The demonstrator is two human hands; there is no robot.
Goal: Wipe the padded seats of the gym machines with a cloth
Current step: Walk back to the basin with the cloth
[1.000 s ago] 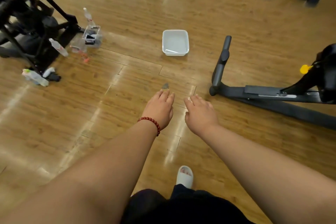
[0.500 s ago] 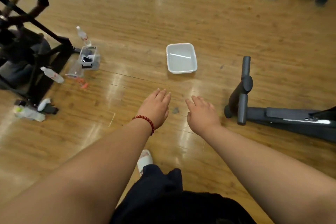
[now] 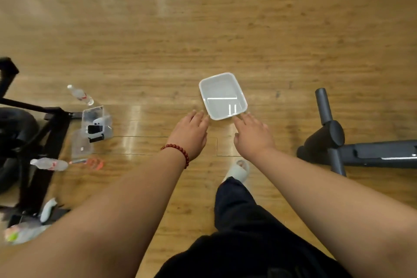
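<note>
My left grip (image 3: 190, 135), with a red bead bracelet (image 3: 178, 151) on its wrist, and my right grip (image 3: 252, 135) are both spread wide and hold nothing. The right fingertips reach the near corner of the white plastic basin (image 3: 220, 92), perhaps touching it. The gym machine (image 3: 361, 153) on my right is cut off at the edge. The water bottle (image 3: 80, 95) label is too blurred to read. Open wooden floor (image 3: 225, 29) lies beyond.

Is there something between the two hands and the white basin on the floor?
Nothing visible. The left hand and the right hand reach open toward the near edge of the white basin; only wooden floor lies between them and it.
</note>
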